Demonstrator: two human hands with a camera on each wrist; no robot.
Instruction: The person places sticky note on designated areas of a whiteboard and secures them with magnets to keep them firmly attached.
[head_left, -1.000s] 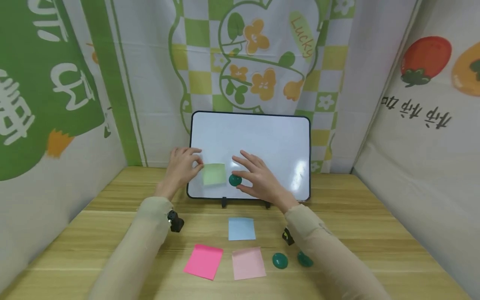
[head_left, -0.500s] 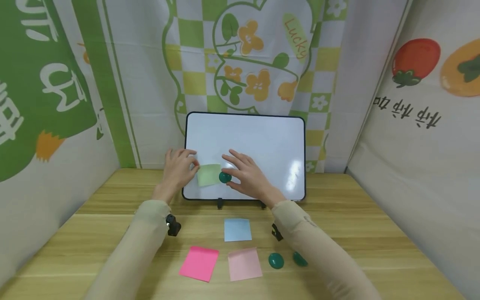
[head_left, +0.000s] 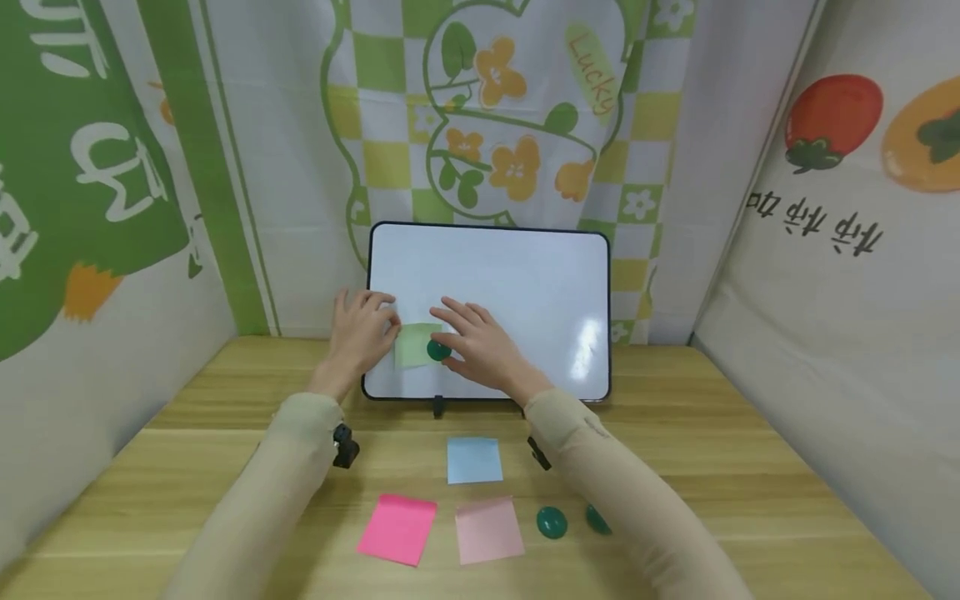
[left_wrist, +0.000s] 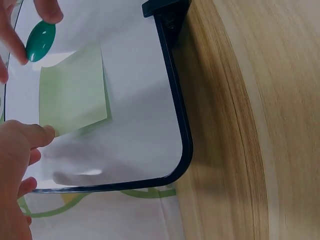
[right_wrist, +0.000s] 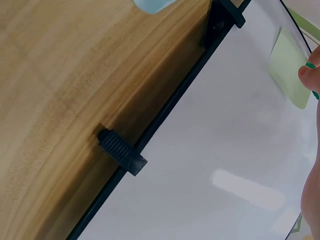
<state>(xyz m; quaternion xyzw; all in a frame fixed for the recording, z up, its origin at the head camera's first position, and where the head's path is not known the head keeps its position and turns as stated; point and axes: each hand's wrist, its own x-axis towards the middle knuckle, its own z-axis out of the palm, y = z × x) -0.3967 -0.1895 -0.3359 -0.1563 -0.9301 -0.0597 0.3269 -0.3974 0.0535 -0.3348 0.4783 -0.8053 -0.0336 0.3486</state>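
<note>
A whiteboard (head_left: 517, 300) with a dark frame stands upright at the back of the table. My left hand (head_left: 360, 333) pinches the left edge of a pale green sticky note (left_wrist: 75, 95) in front of the board's lower left. Between thumb and fingertip, my right hand (head_left: 483, 346) holds a round green magnet (left_wrist: 41, 41) by its rim. In the head view the magnet overlaps the note's right side; in the left wrist view it sits just beyond the note's far edge. Whether it touches the note I cannot tell.
On the table lie a blue sticky note (head_left: 474, 460), a bright pink one (head_left: 397, 529) and a pale pink one (head_left: 490, 531). Two more green magnets (head_left: 552, 522) lie to their right, one partly behind my right sleeve. Black stand clips (right_wrist: 122, 151) hold the board's bottom edge.
My right hand has brought the green magnet leftward, from beside the note to over its right side. The left hand keeps its pinch on the note. The head view has shifted slightly.
</note>
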